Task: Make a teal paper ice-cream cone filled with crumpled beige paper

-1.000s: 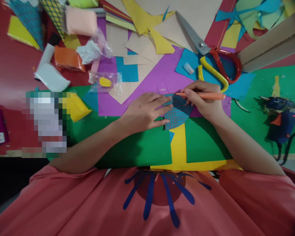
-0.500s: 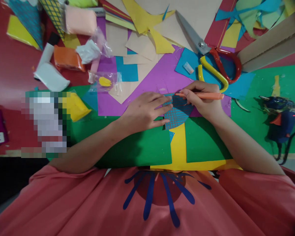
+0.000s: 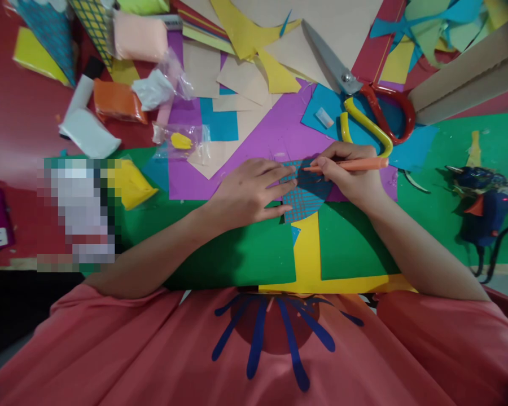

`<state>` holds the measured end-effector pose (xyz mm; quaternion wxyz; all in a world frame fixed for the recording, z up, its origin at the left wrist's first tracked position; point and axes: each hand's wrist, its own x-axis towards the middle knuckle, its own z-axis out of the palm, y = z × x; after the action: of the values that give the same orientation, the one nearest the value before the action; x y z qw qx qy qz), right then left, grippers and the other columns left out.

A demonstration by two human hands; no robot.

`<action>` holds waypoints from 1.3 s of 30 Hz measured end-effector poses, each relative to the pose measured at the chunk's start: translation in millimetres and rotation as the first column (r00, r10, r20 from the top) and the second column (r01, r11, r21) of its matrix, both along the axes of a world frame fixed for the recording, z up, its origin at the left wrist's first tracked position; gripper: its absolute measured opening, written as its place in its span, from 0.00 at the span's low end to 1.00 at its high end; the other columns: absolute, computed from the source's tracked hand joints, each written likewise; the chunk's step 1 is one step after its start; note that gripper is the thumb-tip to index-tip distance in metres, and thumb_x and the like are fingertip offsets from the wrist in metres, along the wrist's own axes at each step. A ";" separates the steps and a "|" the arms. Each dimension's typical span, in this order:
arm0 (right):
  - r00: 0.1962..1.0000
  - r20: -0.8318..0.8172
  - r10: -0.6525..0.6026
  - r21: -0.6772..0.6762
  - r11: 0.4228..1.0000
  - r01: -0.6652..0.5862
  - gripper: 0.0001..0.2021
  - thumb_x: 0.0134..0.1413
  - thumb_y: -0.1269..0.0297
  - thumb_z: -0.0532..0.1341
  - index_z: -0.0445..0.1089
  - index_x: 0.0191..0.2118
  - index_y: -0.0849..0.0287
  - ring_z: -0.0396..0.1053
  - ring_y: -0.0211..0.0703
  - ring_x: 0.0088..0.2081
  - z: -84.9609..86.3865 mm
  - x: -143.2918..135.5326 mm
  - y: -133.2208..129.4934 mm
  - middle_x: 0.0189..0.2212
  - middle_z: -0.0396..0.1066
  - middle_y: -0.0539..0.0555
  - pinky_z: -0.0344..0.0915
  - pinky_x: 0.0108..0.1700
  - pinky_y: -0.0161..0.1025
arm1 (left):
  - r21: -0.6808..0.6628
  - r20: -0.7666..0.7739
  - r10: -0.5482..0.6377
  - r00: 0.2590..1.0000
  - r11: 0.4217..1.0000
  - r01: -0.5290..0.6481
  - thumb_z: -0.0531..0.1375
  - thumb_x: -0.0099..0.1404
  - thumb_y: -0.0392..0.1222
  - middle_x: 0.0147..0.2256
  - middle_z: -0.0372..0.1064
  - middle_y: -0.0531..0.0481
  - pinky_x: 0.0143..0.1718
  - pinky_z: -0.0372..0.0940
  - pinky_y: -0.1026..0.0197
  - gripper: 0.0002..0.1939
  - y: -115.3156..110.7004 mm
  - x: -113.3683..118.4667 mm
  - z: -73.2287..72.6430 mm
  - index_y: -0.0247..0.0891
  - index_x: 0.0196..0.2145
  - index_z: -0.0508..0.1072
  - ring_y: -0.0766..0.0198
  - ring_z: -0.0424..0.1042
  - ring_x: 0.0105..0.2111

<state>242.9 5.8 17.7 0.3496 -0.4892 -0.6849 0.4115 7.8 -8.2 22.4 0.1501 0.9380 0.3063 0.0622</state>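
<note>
- the blue paper lies on the counter between the two hands. some of it is on a purple sheet, and some pokes out past that sheet's near edge. its lower right edge is round.
- the left hand is on the left side of the paper. its fingers are a bit spread and lie flat on top. they do not pinch anything.
- the right hand is on the other side. its fingers are closed in a pinch round an orange pen.
- the pen runs from side to side, almost level. its tip points left, at the left fingers, and sits over the upper part of the blue paper. i cannot tell if the tip is touching.
- the tip is near both sets of fingers. the hands are close but apart.
- by the left fingers, the lines on the paper cross like a net. to the right they look to go mostly one way.
- up and to the left, a clear bag has a yellow lump in it.
- past that, an orange pack and a pink pack sit in clear wrap.
- big scissors lie just beyond the right hand, handles toward it.
</note>
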 end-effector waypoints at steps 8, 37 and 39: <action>1.000 0.004 -0.003 -0.031 1.000 0.003 0.11 0.56 0.61 0.63 0.72 0.24 0.58 0.70 0.39 0.26 0.1 0.5 -0.1 0.22 0.73 0.51 0.66 0.29 0.36 | -0.024 0.004 0.006 1.000 1.000 -0.006 0.53 0.73 0.51 0.59 0.70 0.44 0.61 0.64 0.47 0.21 0.0 -0.3 -0.4 0.42 0.56 0.74 0.51 0.69 0.58; 0.999 0.020 -0.037 -0.026 0.999 0.037 0.14 0.58 0.51 0.64 0.76 0.30 0.56 0.68 0.37 0.23 1.3 -0.7 -2.3 0.24 0.76 0.51 0.63 0.26 0.38 | -0.024 -0.067 0.139 0.988 0.990 -0.141 0.52 0.73 0.49 0.65 0.62 0.43 0.69 0.55 0.44 0.22 1.0 1.4 0.8 0.41 0.60 0.69 0.53 0.62 0.66; 0.999 0.022 -0.029 -0.022 0.999 0.029 0.13 0.58 0.52 0.64 0.76 0.30 0.56 0.68 0.37 0.24 1.4 -0.7 -1.8 0.25 0.76 0.50 0.63 0.26 0.38 | -0.046 -0.062 0.139 0.988 0.989 -0.142 0.52 0.73 0.50 0.65 0.62 0.43 0.69 0.54 0.43 0.22 1.2 1.3 0.1 0.41 0.60 0.69 0.51 0.61 0.66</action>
<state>242.2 4.0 19.1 0.3427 -0.5072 -0.6769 0.4088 9.1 -7.0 22.5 0.1599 0.9113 0.3774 0.0375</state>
